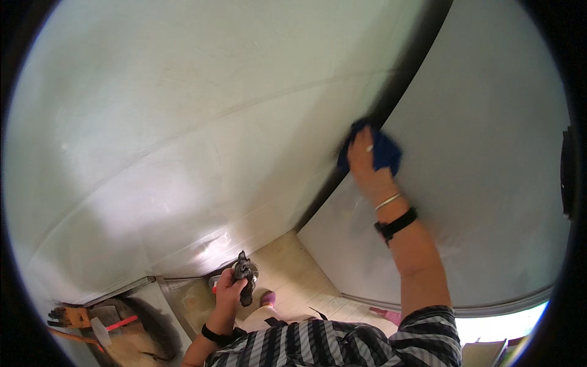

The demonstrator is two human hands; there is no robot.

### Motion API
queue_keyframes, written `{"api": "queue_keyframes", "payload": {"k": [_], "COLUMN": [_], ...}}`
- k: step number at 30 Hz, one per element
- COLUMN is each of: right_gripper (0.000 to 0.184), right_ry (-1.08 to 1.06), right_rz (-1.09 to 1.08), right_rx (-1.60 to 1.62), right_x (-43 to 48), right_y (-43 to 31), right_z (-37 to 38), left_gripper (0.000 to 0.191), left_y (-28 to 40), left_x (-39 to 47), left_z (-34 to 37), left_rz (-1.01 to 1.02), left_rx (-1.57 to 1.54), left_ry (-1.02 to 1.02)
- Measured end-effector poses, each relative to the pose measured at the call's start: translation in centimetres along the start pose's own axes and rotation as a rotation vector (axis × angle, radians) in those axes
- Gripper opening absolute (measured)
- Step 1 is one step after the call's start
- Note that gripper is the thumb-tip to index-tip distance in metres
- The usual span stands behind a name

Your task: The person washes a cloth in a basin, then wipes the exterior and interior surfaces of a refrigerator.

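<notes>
My right hand (pixel 363 153) presses a blue cloth (pixel 386 151) against the dark gap between a pale, glossy wall panel (pixel 183 114) and a grey door or panel (pixel 477 137). A ring, a bangle and a black wristband are on that hand and wrist. Lower down, my left hand (pixel 230 286) grips a crumpled dark grey cloth or mesh scrubber (pixel 244 279) in front of my body. Its exact material cannot be told. Behind it a round metal object (pixel 254 270) shows in part.
At the lower left, a white brush or scraper with a red handle (pixel 102 331) lies beside an orange-brown object (pixel 77 317) on a stained surface. Pale floor tiles (pixel 293 266) run between the panels. A black fitting (pixel 567 172) is on the far right.
</notes>
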State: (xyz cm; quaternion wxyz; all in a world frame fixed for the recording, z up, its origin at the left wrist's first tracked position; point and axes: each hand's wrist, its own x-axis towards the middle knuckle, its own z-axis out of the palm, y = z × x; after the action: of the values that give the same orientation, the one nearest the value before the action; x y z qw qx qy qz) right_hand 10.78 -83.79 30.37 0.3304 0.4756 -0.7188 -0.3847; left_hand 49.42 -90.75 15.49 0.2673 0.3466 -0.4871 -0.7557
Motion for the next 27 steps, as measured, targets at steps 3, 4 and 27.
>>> {"api": "queue_keyframes", "payload": {"k": [3, 4, 27], "right_gripper": [0.043, 0.043, 0.052], "right_ry": [-0.027, -0.019, 0.601], "right_rz": [-0.051, -0.054, 0.579], "right_rx": [0.162, 0.184, 0.539], "right_x": [-1.0, -1.2, -20.1], "right_y": [-10.4, -12.5, 14.8], "right_z": [7.7, 8.7, -13.2], "left_gripper": [0.021, 0.021, 0.022], "left_y": [-0.1, 0.1, 0.7], "left_x": [-1.0, -1.5, 0.2], "left_z": [-0.9, -1.2, 6.8], "left_rz": [-0.089, -0.127, -0.121], "left_rx": [0.061, 0.097, 0.038], "left_ry": [0.097, 0.146, -0.344]}}
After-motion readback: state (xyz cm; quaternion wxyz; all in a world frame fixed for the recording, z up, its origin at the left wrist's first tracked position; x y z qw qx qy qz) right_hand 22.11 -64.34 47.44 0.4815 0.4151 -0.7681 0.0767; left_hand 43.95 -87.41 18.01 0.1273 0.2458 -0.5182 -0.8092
